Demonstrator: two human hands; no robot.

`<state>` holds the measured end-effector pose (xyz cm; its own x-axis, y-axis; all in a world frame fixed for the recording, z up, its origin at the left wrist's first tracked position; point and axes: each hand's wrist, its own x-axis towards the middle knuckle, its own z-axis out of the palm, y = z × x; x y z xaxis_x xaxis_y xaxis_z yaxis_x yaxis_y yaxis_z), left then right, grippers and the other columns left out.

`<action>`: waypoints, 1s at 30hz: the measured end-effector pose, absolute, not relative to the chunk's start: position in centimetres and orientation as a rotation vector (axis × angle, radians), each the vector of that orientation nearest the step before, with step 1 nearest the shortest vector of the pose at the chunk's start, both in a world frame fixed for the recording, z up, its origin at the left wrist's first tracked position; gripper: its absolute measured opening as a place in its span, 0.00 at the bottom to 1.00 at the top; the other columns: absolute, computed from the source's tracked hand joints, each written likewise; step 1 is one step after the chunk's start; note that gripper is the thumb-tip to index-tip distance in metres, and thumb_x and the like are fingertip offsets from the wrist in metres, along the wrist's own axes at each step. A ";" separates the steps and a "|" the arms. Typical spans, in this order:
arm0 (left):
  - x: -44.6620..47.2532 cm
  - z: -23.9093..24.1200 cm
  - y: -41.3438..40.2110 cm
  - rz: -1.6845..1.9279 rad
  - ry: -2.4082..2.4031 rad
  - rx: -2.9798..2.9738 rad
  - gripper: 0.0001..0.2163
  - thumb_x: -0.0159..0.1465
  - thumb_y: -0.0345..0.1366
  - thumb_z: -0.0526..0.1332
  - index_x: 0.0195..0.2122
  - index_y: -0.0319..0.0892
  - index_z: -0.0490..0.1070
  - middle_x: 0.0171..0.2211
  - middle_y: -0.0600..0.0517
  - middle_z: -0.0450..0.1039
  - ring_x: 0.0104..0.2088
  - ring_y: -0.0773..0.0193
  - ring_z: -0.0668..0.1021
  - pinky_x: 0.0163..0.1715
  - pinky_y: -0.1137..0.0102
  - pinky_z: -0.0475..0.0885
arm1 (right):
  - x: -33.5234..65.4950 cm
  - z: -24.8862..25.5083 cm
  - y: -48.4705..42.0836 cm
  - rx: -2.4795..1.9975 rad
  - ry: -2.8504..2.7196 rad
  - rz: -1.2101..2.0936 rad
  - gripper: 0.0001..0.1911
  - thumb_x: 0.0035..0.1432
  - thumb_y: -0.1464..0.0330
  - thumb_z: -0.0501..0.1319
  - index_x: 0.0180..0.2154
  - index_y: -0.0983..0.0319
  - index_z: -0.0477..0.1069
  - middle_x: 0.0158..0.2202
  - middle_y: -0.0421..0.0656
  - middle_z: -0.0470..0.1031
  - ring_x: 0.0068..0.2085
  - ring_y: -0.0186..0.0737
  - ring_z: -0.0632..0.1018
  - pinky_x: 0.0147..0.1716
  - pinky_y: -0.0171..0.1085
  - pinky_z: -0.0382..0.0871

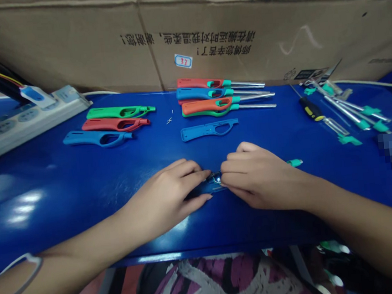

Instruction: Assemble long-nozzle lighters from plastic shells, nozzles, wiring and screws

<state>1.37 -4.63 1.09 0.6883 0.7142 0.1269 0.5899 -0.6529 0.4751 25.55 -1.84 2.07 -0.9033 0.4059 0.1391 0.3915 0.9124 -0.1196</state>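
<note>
Near the table's front edge, my left hand (177, 185) and my right hand (256, 173) meet over a blue lighter casing half (216, 187). The left fingers and thumb grip its left end from both sides. My right fingertips pinch close together over its inner parts; whatever they hold there is hidden. A green tip (295, 162) shows beyond the right hand. Just behind my hands lies another blue casing half (208, 130), its inner side up.
Several long-nosed lighters (208, 92) lie by the cardboard box (98, 50). Green, red and blue casings (115, 123) and a power strip (28, 117) are left. Small metal pins (169, 120) lie mid-table. At right are a screwdriver (311, 108) and metal tubes (353, 108) with green pieces.
</note>
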 end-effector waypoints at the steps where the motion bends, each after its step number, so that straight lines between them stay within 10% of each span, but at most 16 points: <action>1: 1.4 1.1 -4.7 0.430 1.013 2.488 0.17 0.68 0.38 0.63 0.56 0.38 0.73 0.44 0.45 0.75 0.46 0.55 0.77 0.46 0.60 0.75 | 25.5 2.1 -1.8 -0.586 -2.921 0.116 0.11 0.65 0.75 0.54 0.30 0.61 0.68 0.29 0.39 0.70 0.31 0.38 0.64 0.36 0.41 0.51; 30: 3.4 1.8 -4.1 0.627 1.203 1.587 0.11 0.63 0.40 0.64 0.27 0.39 0.73 0.24 0.57 0.68 0.27 0.68 0.69 0.30 0.73 0.64 | 24.4 1.7 -3.0 -0.664 -2.667 -0.131 0.14 0.67 0.70 0.55 0.28 0.62 0.72 0.25 0.39 0.68 0.29 0.38 0.64 0.31 0.43 0.49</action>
<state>3.42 -4.06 1.81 0.3690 0.9156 -0.1596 0.3935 0.0016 0.9193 24.45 -3.01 1.70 -0.8127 0.4319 0.3911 0.4681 0.8837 -0.0031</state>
